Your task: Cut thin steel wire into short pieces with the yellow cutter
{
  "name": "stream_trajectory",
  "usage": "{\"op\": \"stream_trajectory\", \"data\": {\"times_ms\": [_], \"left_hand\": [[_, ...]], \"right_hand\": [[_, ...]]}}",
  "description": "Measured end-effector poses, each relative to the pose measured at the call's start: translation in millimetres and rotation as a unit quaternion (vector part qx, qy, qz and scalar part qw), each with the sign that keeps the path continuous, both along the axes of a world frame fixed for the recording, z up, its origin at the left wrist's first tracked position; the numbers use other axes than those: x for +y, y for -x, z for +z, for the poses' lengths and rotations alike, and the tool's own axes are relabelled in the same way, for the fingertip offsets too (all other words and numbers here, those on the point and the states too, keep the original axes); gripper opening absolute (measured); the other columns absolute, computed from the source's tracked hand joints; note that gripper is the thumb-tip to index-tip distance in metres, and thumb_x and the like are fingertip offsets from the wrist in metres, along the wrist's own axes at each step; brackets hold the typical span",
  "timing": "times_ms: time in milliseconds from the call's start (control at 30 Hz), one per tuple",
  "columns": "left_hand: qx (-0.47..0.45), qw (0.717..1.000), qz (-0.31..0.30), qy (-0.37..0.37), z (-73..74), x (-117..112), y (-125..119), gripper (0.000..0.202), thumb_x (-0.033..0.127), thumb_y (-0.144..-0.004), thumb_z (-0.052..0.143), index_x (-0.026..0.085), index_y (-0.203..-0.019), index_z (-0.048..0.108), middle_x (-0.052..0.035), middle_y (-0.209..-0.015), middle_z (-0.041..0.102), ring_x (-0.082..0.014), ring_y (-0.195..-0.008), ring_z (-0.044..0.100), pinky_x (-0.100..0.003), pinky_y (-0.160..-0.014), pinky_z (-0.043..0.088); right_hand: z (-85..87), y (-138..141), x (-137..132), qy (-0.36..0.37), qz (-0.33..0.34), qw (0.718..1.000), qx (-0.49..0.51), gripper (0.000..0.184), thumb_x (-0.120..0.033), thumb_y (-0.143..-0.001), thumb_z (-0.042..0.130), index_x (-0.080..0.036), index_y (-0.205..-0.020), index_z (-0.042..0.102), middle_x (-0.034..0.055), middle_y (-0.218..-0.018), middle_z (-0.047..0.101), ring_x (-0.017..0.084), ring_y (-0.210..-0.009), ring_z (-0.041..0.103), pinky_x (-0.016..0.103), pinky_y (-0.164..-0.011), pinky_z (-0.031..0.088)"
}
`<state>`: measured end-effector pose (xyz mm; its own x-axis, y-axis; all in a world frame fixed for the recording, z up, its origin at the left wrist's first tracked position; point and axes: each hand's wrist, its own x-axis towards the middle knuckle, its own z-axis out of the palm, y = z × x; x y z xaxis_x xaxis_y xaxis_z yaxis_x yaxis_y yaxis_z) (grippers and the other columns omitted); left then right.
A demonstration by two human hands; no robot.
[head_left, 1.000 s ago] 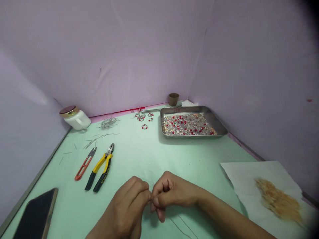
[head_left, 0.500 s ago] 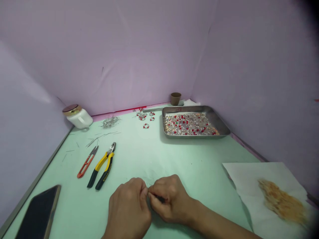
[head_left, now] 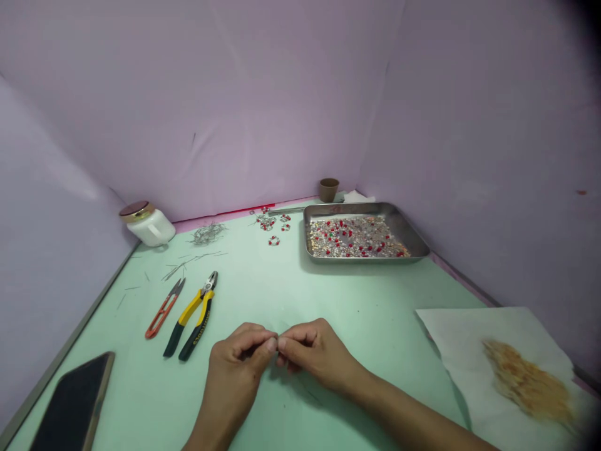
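Note:
My left hand (head_left: pixel 239 363) and my right hand (head_left: pixel 322 354) meet fingertip to fingertip over the green tabletop (head_left: pixel 263 294). Both are closed in a pinch, thumb against forefinger. Whatever lies between the fingertips is too small and too covered to make out. A faint thin line shows on the table below the right hand; I cannot tell whether it is wire. Left of my hands lie yellow and black pliers (head_left: pixel 190 319) and red-handled thread snips (head_left: pixel 164 311). Farther back rests a cluster of red and clear beaded rings (head_left: pixel 267 223), with one ring (head_left: pixel 273 240) lying apart.
A metal tray (head_left: pixel 366 259) of mixed beads stands at the back right, a small brown cup (head_left: pixel 328 190) behind it. Tangled wire pieces (head_left: pixel 208 233) and a white jar (head_left: pixel 153 227) sit back left. A phone (head_left: pixel 72 404) lies front left, white paper (head_left: pixel 457 338) at right.
Both hands have rotated and shifted slightly away from me, so thumbs and fingertips now show more. They remain pinched together. The view has shifted slightly.

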<state>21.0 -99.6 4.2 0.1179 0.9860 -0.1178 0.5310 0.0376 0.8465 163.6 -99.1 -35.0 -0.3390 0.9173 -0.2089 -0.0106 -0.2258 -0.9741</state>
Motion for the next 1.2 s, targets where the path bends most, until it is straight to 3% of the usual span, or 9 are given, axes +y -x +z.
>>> {"op": "stream_trajectory", "data": {"times_ms": [167,400,633,767,967,1200], "left_hand": [[0.006,1.0,0.013,-0.012,-3.9,0,0,0.015,0.024,-0.067,0.054,0.018,-0.054,0.058,0.0004,-0.061,0.057,-0.0136,-0.059,0.051,-0.023,-0.057,0.039],[-0.001,0.998,0.025,0.061,-11.6,-2,-3,0.019,0.029,-0.073,0.046,0.018,-0.06,0.051,0.0076,-0.041,0.041,-0.0087,-0.041,0.038,-0.019,-0.041,0.03],[-0.013,0.994,0.009,0.111,-9.0,0,-4,0.019,0.03,-0.072,0.047,0.015,-0.065,0.057,0.0083,-0.035,0.042,-0.007,-0.035,0.034,-0.017,-0.038,0.027],[-0.017,0.994,-0.01,0.106,-5.0,2,-2,0.014,0.024,-0.069,0.049,0.015,-0.06,0.055,0.0075,-0.042,0.042,-0.0073,-0.04,0.036,-0.018,-0.04,0.027],[-0.014,0.997,-0.034,0.073,-9.0,1,-1,0.013,0.019,-0.069,0.049,0.016,-0.057,0.053,0.0059,-0.047,0.043,-0.0091,-0.046,0.038,-0.019,-0.045,0.029],[-0.018,0.999,-0.03,0.024,-26.9,1,-3,0.02,0.028,-0.072,0.046,0.018,-0.055,0.047,0.0052,-0.048,0.04,-0.0107,-0.048,0.037,-0.02,-0.045,0.03]], "right_hand": [[-2.5,3,0,0.075,-0.002,0.997,-0.01,0.02,-0.029,-0.069,0.055,-0.012,-0.064,0.064,-0.0008,-0.05,0.052,0.008,-0.043,0.046,0.02,-0.042,0.037],[0.9,2,-4,-0.047,-0.046,0.993,-0.095,0.011,-0.024,-0.067,0.058,-0.014,-0.063,0.063,-0.0036,-0.05,0.051,0.006,-0.047,0.04,0.017,-0.044,0.031],[-1.3,2,-4,-0.016,-0.026,0.995,-0.099,0.014,-0.026,-0.069,0.056,-0.014,-0.065,0.06,-0.0031,-0.049,0.05,0.007,-0.044,0.042,0.018,-0.042,0.03],[0.0,-1,-4,-0.063,0.016,0.99,-0.122,0.011,-0.021,-0.07,0.053,-0.015,-0.068,0.061,-0.0035,-0.05,0.05,0.007,-0.047,0.043,0.017,-0.045,0.032],[3.5,-7,-3,-0.194,0.049,0.953,-0.228,0.012,-0.018,-0.071,0.05,-0.016,-0.068,0.061,-0.0023,-0.057,0.054,0.008,-0.052,0.044,0.018,-0.049,0.032],[-2.0,-7,-1,-0.215,0.058,0.933,-0.283,0.014,-0.02,-0.073,0.049,-0.017,-0.069,0.062,-0.0005,-0.061,0.06,0.009,-0.054,0.049,0.018,-0.05,0.032]]}}
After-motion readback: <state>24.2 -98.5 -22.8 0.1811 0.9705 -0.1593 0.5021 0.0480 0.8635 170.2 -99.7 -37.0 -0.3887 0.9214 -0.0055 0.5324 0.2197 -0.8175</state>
